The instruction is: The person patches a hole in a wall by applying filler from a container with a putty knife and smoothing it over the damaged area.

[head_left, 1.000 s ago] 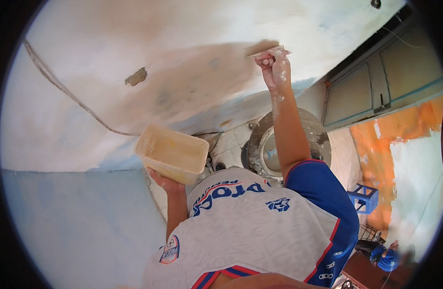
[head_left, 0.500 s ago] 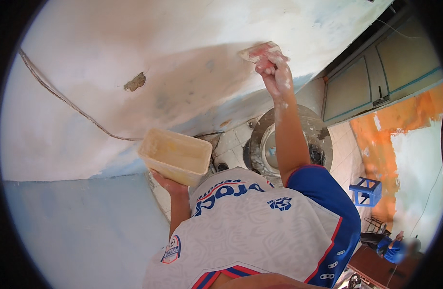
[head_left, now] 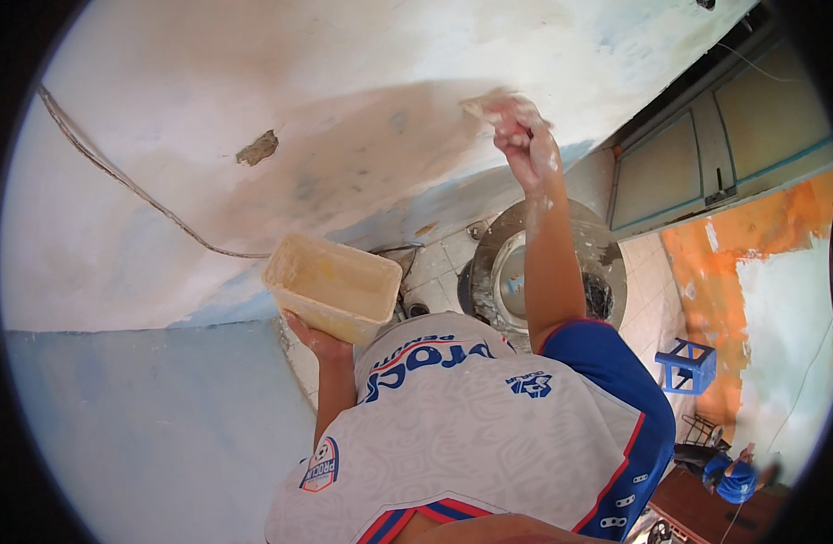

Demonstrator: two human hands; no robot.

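Note:
My left hand (head_left: 319, 339) grips the lower side of a cream rectangular plastic tub (head_left: 385, 306), holding it near my waist. The tub's open top faces up, and pale residue coats its inside. My raised right hand (head_left: 530, 150), dusted with white, is closed around a flat putty scraper (head_left: 479, 108) with reddish and whitish patches. The scraper is at the pale, patchy plastered wall (head_left: 344, 54); blur hides whether its edge touches. Left of it, the wall carries a small broken hole (head_left: 257, 148).
A cable (head_left: 149, 195) runs down the wall. Beyond my right arm, a round grey object (head_left: 598, 227) stands on tiles. Cabinet doors (head_left: 657, 172), a blue stool (head_left: 687, 366) and an orange-and-white wall (head_left: 707, 249) lie right. A person in blue (head_left: 736, 480) is at lower right.
My right hand and the scraper have shifted slightly right and down, and the scraper now shows a narrower face. The tub stays in nearly the same place in my left hand.

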